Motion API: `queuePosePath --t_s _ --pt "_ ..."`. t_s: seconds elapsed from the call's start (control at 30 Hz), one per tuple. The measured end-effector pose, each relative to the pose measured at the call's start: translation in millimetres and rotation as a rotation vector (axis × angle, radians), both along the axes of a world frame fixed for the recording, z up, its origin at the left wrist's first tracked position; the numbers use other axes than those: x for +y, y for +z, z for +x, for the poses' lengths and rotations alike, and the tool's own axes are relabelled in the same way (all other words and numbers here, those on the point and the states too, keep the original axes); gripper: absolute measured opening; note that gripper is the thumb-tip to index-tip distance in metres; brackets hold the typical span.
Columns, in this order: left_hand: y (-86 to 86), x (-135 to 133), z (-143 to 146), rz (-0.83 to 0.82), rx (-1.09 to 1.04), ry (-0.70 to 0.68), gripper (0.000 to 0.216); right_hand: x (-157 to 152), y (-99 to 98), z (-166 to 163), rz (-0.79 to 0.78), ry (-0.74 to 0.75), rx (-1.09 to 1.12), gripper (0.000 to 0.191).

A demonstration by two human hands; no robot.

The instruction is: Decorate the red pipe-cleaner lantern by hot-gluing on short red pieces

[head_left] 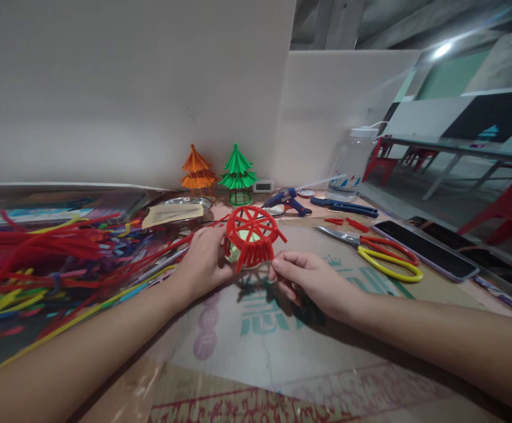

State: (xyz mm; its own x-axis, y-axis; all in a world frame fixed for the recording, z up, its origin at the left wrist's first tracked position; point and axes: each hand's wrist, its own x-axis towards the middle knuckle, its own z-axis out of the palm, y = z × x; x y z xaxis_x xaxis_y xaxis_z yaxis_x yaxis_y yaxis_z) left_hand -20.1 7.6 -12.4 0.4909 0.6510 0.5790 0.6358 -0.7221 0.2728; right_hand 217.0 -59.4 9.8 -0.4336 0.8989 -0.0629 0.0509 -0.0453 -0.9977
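A red pipe-cleaner wheel with spokes and a hanging fringe (252, 233) sits over a pale green roll at the table's middle. My left hand (203, 261) grips its left side, fingers wrapped round it. My right hand (309, 281) pinches the fringe at its lower right edge with thumb and forefinger. Both forearms rest low over the cardboard sheet (247, 346).
A heap of coloured pipe cleaners (40, 264) fills the left. An orange pagoda (198, 172) and a green pagoda (237, 173) stand by the wall. Blue glue gun (288, 201), yellow-red scissors (373, 249), phone (427, 249), plastic jar (350, 164), metal dish (185, 204) lie around.
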Motion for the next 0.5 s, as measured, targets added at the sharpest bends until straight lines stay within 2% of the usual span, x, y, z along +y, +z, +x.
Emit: queuePosePath --t_s 0.5 --pt "-2.4 1.2 -1.1 0.016 0.006 0.012 0.039 1.4 -0.5 0.5 -0.004 -0.008 -0.024 0.040"
